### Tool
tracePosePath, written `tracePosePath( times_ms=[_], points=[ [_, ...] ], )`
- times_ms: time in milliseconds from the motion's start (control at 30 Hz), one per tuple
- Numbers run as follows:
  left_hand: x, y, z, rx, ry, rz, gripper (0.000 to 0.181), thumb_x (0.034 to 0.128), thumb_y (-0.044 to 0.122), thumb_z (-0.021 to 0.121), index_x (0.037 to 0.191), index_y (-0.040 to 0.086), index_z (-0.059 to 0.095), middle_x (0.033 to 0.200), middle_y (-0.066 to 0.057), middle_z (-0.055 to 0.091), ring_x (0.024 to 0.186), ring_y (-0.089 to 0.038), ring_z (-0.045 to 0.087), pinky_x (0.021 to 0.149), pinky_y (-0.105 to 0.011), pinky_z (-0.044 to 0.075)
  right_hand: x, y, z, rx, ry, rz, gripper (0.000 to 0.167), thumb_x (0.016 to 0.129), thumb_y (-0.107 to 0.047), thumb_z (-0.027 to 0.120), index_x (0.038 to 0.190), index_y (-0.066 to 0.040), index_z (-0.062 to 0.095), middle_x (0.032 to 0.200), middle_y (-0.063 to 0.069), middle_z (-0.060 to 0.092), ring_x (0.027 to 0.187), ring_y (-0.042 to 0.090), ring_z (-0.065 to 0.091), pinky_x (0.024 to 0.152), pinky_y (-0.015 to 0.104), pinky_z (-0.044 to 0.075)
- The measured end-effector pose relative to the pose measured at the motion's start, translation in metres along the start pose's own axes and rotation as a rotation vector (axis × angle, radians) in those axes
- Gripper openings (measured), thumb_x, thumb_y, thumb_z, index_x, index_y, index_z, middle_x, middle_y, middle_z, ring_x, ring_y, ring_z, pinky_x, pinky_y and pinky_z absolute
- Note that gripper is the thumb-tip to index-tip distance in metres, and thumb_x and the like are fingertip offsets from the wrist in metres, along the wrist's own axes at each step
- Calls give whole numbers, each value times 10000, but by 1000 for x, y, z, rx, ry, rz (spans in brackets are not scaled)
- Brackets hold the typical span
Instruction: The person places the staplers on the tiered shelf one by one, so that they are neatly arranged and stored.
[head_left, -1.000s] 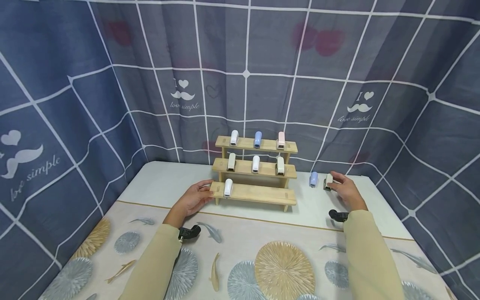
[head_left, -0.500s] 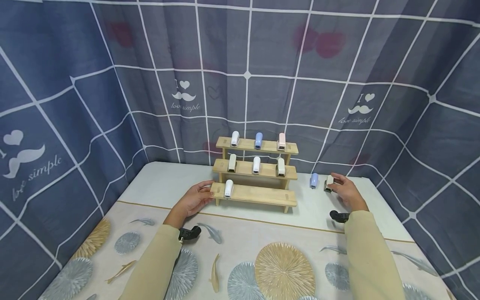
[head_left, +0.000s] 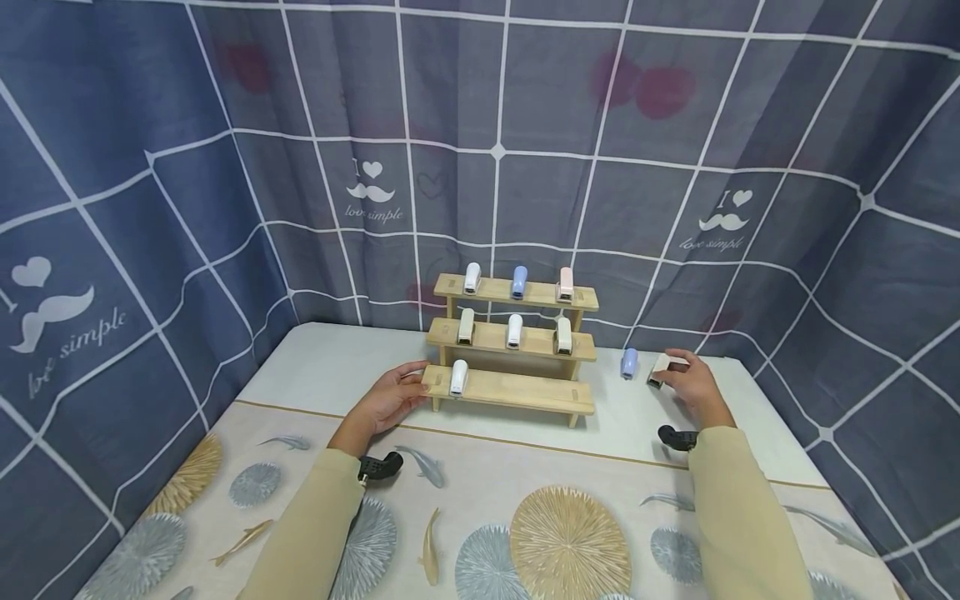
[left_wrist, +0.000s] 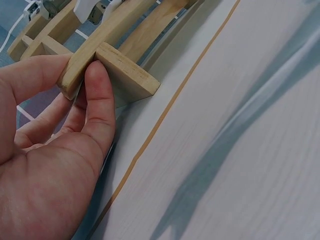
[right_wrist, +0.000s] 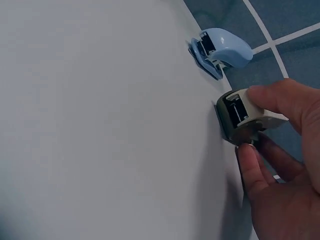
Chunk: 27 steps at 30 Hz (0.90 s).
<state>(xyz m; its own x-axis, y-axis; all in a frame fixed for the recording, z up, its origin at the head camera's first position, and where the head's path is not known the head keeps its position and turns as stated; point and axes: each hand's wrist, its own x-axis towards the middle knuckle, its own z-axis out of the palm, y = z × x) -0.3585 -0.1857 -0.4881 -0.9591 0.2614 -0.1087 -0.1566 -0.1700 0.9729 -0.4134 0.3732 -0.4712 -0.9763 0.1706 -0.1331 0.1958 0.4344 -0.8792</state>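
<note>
My left hand (head_left: pixel 390 395) pinches the left end of the lowest board of a three-step wooden rack (head_left: pixel 525 390). In the left wrist view, thumb and fingers close round that board end (left_wrist: pixel 82 62), beside a leg. At the right, my right hand (head_left: pixel 696 385) holds a cream mini stapler (head_left: pixel 659 371) with a dark base, between thumb and fingers. The right wrist view shows the stapler (right_wrist: pixel 245 112) at the white surface; whether it touches, I cannot tell. Beside it stands a light blue mini stapler (right_wrist: pixel 225 47), apart from the hand.
White, blue and pink staplers stand on the top step (head_left: pixel 536 291). Cream and white ones stand on the middle step (head_left: pixel 491 335). One white stapler (head_left: pixel 458 378) is at the left of the lowest step. A checked curtain (head_left: pixel 450 192) hangs close behind. Patterned cloth (head_left: pixel 420 533) covers the front.
The cream stapler in my right hand has tilted a little. My left hand keeps its hold on the rack. The head view has shifted slightly.
</note>
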Motion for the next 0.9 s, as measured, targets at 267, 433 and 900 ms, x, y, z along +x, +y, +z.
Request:
tracePosePath(
  times_ms=[267, 433, 900],
  points=[
    [1, -2, 0, 17, 13, -8, 667, 969, -85, 570, 1576, -18, 303, 1124, -25, 621, 944, -101, 653, 817, -204, 577, -10, -1, 7, -95, 101, -95, 683, 915, -86, 731, 1511, -19, 404, 1511, 328, 445, 1360, 464, 503, 748, 229, 495],
    [1, -1, 1, 2, 10, -8, 670, 967, -91, 568, 1575, -25, 296, 1103, -14, 623, 937, -102, 654, 811, -210, 576, -13, -1, 10, -113, 138, -98, 678, 897, -74, 750, 1491, -42, 424, 1516, 307, 441, 1351, 466, 505, 860, 366, 547],
    [1, -1, 0, -1, 11, -8, 664, 970, -80, 583, 1572, -16, 310, 1127, -17, 638, 952, -102, 664, 810, -216, 582, -32, -3, 15, 64, 105, -147, 757, 882, -17, 768, 1552, -90, 426, 1542, 252, 435, 1141, 190, 625, 789, 179, 604]
  ],
)
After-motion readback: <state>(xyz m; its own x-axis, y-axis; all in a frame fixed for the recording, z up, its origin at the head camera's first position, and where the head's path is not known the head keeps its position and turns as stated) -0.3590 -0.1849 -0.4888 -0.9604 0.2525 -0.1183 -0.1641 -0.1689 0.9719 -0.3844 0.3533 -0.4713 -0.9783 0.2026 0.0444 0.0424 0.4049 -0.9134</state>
